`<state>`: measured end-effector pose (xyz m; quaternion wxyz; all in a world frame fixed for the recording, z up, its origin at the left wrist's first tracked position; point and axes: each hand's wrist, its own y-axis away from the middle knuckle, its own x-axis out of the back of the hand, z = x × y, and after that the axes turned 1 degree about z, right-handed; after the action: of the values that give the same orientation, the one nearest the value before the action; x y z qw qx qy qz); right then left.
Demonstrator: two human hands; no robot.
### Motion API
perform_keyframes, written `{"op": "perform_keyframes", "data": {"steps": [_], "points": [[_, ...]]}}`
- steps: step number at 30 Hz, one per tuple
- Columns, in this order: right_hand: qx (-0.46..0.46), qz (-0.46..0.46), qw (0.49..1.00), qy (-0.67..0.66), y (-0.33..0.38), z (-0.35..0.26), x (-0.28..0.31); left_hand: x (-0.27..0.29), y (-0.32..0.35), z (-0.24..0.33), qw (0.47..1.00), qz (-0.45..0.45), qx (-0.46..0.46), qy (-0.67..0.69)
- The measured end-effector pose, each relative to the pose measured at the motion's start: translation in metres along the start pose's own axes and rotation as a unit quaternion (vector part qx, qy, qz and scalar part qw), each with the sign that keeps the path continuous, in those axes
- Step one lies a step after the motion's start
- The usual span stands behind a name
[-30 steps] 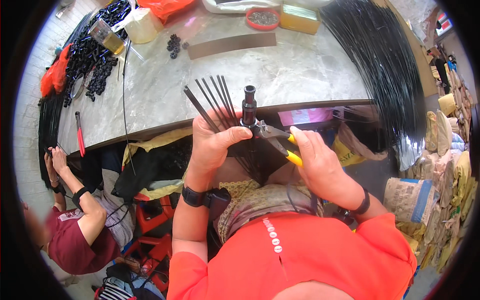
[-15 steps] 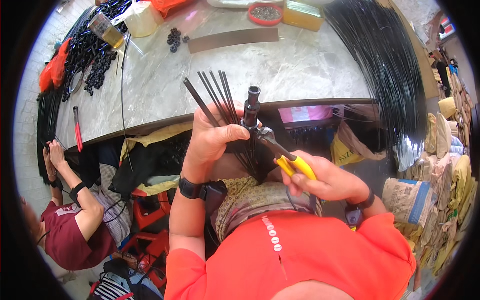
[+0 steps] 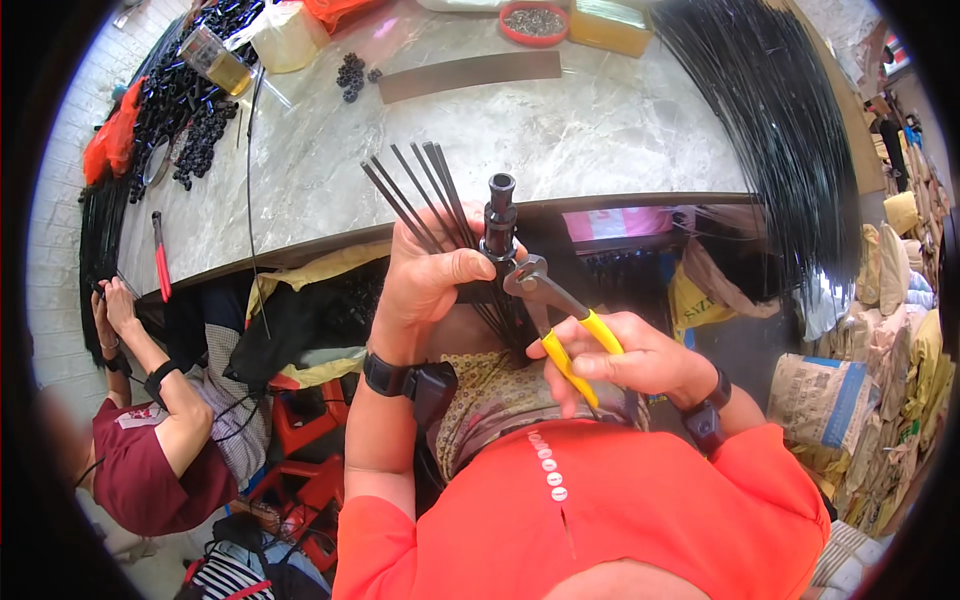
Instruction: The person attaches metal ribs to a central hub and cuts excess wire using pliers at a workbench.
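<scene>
My left hand (image 3: 428,285) is closed around several thin black rods (image 3: 415,195), which fan out upward past its fingers. Its thumb and fingers also grip a stepped black cylindrical fitting (image 3: 499,218), standing upright with a hollow top end. In my right hand (image 3: 645,355) is a pair of cutting pliers (image 3: 562,302) with yellow handles spread apart. The pliers' jaws touch or lie very near the lower part of the fitting; what lies between them is hard to see. The rods' lower ends drop below my left hand into shadow above my lap.
Ahead is a grey marbled table (image 3: 600,130) bearing a dark flat strip (image 3: 470,75), a red dish (image 3: 533,22) of small metal bits and long black strands (image 3: 770,130). Red-handled pliers (image 3: 161,260) lie at left, near a co-worker (image 3: 160,440). Sacks (image 3: 820,400) stand right.
The pliers' handles have spread wider, and the fingers of my right hand have loosened around them. My left hand keeps its hold on the rods and fitting, with slight shifting.
</scene>
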<state>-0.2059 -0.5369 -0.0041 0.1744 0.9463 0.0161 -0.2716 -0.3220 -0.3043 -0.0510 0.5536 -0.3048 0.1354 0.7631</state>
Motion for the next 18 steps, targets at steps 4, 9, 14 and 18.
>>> {"op": "perform_keyframes", "data": {"steps": [4, 9, 14, 18], "points": [[0.022, 0.002, 1.0, -0.003, 0.0, 0.001, 0.0, 0.0, 0.003, -0.002, 1.0, 0.01, -0.001, 0.01], [0.023, 0.005, 0.999, -0.03, -0.001, 0.007, 0.001, 0.0, 0.004, -0.002, 1.0, 0.009, 0.004, 0.021], [0.023, -0.071, 0.997, -0.035, -0.01, 0.019, 0.009, -0.001, 0.002, -0.004, 1.0, 0.008, -0.009, 0.016], [-0.054, -0.124, 0.983, -0.126, -0.012, 0.029, 0.018, -0.006, -0.001, -0.004, 1.0, 0.002, 0.001, 0.013]]}}
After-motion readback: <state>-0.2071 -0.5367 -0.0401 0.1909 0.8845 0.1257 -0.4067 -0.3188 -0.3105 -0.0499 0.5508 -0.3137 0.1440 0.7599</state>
